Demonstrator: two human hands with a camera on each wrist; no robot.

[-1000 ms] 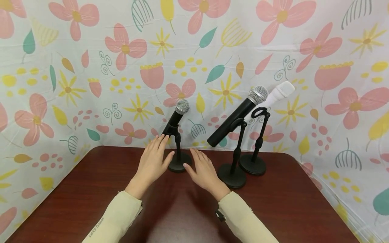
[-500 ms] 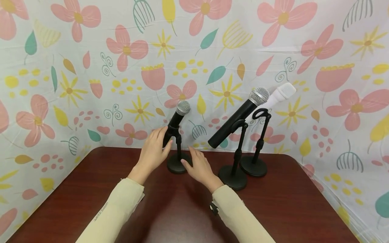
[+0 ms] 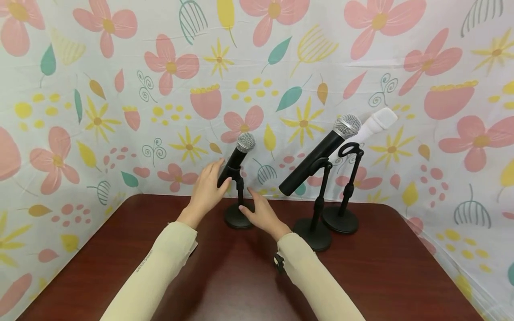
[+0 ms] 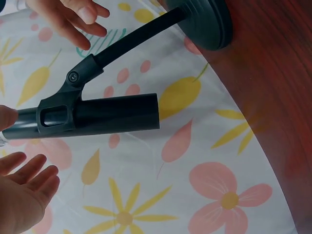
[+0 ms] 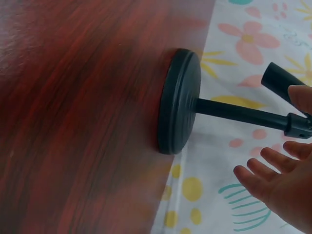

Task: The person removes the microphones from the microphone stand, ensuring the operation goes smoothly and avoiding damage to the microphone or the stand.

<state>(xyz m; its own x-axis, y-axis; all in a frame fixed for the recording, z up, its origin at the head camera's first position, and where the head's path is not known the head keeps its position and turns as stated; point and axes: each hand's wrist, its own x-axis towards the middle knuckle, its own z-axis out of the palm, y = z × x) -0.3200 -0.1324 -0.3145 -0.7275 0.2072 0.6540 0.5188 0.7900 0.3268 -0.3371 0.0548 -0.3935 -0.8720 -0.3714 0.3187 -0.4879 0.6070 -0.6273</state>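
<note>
Leftmost microphone [image 3: 236,159] tilted in the clip [image 4: 73,95] of its stand [image 3: 240,192], toward the table's [image 3: 361,272] far edge.
Left hand [image 3: 205,191] by the barrel [image 4: 122,114], right hand [image 3: 263,215] by the stand, apart, fingers loosely extended; contact I can't tell. I'd steady the base [image 3: 236,219] before wrapping the barrel, so nothing tips.

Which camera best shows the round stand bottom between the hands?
The right wrist view: the round bottom is big and whole. Head view: small, partly behind the right hand. Left wrist view: cut off at top.
</note>
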